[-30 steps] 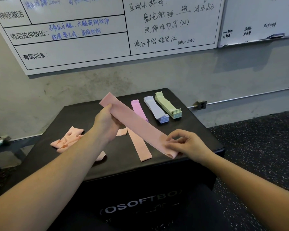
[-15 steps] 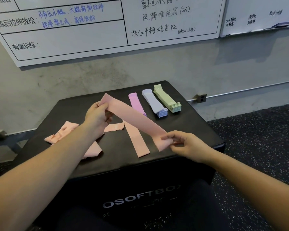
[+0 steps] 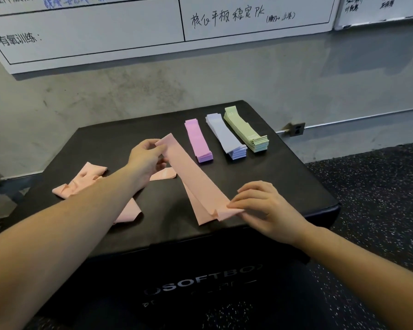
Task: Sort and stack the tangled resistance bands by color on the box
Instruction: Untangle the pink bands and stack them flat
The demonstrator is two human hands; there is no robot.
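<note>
— What's nearest?

— The right hand (image 3: 265, 206), at the near edge of the black foam box (image 3: 260, 177). Its grip is closed on the near end of a peach resistance band (image 3: 196, 179), fingertips pinching a creased corner that sits just above the box top.

— And the other end?

— The left hand (image 3: 146, 158) holds it farther back, thumb and fingers pinched on the far end, so the band runs stretched between both hands. Under it lies a second peach band (image 3: 202, 214) flat on the box; whether the two touch, I can't quite tell.

— Anything left of that?

— A loose pile of peach bands (image 3: 81, 179), crumpled, partly hidden by the left forearm, with one short end (image 3: 163, 175) showing just beside the left hand.

— Farther back?

— Three neat stacks side by side on the far right part of the box: a pink stack (image 3: 198, 141), a lavender stack (image 3: 225, 136), then a green stack (image 3: 246, 129). Behind them, a grey wall (image 3: 129, 96) with a whiteboard (image 3: 105, 32) carrying handwriting.
</note>
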